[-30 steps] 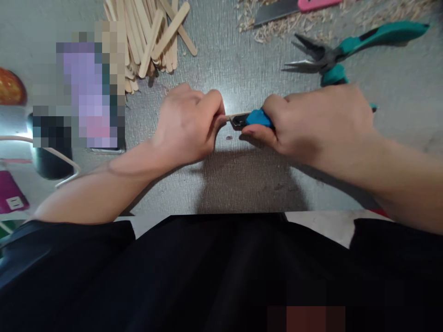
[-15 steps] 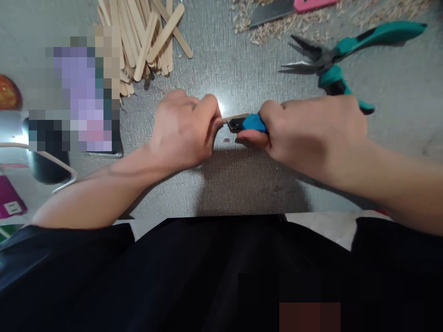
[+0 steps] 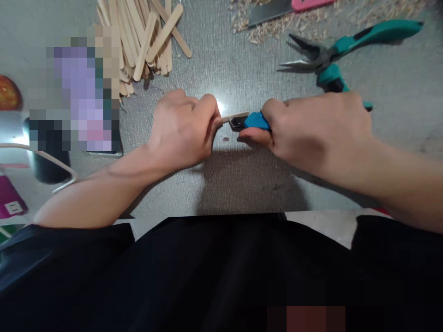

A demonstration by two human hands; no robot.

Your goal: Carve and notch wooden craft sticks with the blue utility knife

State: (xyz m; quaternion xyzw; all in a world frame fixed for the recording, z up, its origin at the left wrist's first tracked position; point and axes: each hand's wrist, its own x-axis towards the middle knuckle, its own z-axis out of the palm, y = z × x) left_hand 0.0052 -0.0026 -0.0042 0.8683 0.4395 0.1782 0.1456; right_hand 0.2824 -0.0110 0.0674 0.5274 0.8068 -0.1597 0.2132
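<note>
Between my hands a thin wooden craft stick (image 3: pixel 238 115) points to the right, seen nearly edge-on. My left hand (image 3: pixel 185 127) is closed on its left end, with the fingers hiding most of it. In my right hand (image 3: pixel 311 129) is a blue utility knife (image 3: pixel 256 121), gripped with the thumb along its near side. The knife's dark metal head lies against or just in front of the stick; whether the blade touches the wood I cannot tell. A small dark speck (image 3: pixel 226 139) is on the table below.
A pile of craft sticks (image 3: pixel 138 37) lies at the back left. Teal-handled pliers (image 3: pixel 323 57) rest open beyond my right hand. Wood shavings (image 3: pixel 263 32) surround a pink-handled blade (image 3: pixel 273 13). At left are a blurred phone-like object (image 3: pixel 81 97), a cable (image 3: pixel 55 163) and a dark mouse-shaped object (image 3: pixel 50 161).
My right hand has moved slightly to the right with the utility knife, its head a little farther from my left fingers. My left hand and the craft stick look nearly still.
</note>
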